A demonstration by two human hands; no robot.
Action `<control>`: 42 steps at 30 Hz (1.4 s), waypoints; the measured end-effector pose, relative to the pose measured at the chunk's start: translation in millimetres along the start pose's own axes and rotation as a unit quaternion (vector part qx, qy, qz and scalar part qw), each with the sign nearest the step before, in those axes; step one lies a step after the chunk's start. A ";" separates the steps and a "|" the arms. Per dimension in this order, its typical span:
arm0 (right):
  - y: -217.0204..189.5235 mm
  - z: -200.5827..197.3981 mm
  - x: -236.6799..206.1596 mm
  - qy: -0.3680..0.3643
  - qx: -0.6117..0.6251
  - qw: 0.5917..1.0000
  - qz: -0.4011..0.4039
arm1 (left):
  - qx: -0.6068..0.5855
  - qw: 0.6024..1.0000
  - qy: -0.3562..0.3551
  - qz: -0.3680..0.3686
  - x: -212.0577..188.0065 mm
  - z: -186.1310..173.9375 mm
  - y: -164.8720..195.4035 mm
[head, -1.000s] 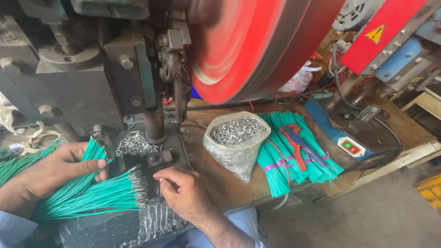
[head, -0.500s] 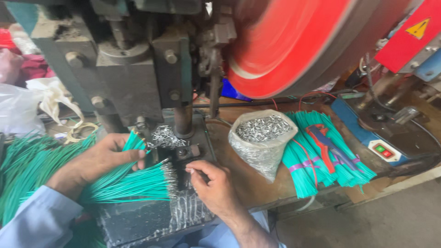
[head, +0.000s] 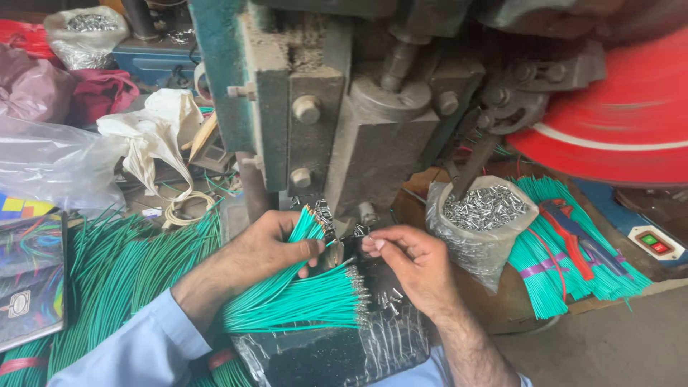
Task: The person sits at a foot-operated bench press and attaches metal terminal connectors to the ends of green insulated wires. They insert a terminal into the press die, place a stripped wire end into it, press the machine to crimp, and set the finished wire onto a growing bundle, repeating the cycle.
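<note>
My left hand [head: 269,247] grips a bundle of green wires [head: 290,301] that fans out toward the press, the upper ends raised near the die. My right hand [head: 408,261] pinches something small at its fingertips right in front of the die [head: 344,236]; what it holds is too small to tell. The lower wires end in small metal terminals [head: 360,294] and lie over a black plastic-wrapped block [head: 322,355]. Above both hands stands the grey press [head: 337,115].
A clear bag of small metal terminals [head: 481,218] stands right of my right hand. Bundled green wires with red pliers [head: 573,247] lie further right, beside a red-and-green switch box [head: 653,244]. A red flywheel [head: 623,129] spins at upper right. Loose green wires [head: 122,265] and plastic bags fill the left.
The view has shifted left and closer to the press. My left hand has lifted some wire ends toward the die, and my right hand has come up to meet them.
</note>
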State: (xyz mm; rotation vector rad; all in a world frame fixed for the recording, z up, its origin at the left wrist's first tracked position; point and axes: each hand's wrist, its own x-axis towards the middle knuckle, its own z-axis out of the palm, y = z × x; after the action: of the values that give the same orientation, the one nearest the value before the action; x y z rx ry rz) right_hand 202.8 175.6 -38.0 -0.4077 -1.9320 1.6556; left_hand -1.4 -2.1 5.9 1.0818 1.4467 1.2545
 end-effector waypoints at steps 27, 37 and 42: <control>14.9 18.3 16.0 -0.016 -0.068 0.998 -0.004 | 0.079 0.995 0.058 -0.031 1.8 4.2 0.3; -19.0 7.1 -3.5 -0.084 0.002 0.996 -0.042 | 0.052 0.998 0.033 0.008 -0.7 -1.1 -1.1; -46.2 -38.5 -23.9 -0.118 -0.296 0.948 0.007 | 0.055 0.997 0.015 0.043 -1.8 0.0 -0.4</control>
State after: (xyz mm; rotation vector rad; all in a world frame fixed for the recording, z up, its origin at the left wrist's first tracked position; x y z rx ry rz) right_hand 250.3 184.2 5.1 -0.4613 -2.6069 1.1366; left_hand -1.0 -3.9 5.7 1.2147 1.5204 1.2693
